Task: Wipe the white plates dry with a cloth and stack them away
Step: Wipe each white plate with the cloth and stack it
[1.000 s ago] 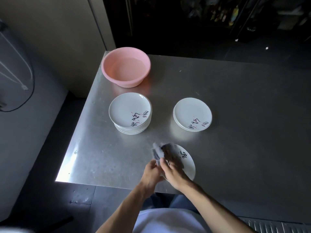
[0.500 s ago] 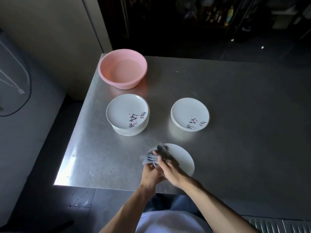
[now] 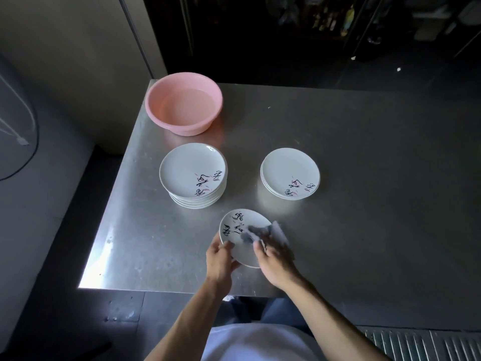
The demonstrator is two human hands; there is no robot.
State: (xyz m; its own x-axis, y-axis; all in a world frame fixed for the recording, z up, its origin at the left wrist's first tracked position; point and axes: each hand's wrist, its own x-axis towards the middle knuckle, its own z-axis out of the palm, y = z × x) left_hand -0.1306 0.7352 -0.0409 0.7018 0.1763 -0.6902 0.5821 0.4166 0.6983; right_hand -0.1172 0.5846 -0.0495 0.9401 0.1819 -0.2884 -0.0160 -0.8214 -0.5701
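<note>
A white plate (image 3: pixel 240 239) with black brush marks is held just above the near part of the steel table. My left hand (image 3: pixel 220 261) grips its near left rim, thumb on top. My right hand (image 3: pixel 273 259) holds a grey cloth (image 3: pixel 263 231) against the plate's right side. A taller stack of white plates (image 3: pixel 192 175) stands at the middle left. A lower stack of plates (image 3: pixel 290 174) stands to its right.
A pink basin (image 3: pixel 183 102) with water sits at the table's far left corner. The steel table (image 3: pixel 377 204) ends at a near edge just below my hands and at a left edge by the basin. A dark floor and wall lie to the left.
The plate has turned in my hands, so its brush marks now face the far left. The cloth has moved from the plate's left side to its right side.
</note>
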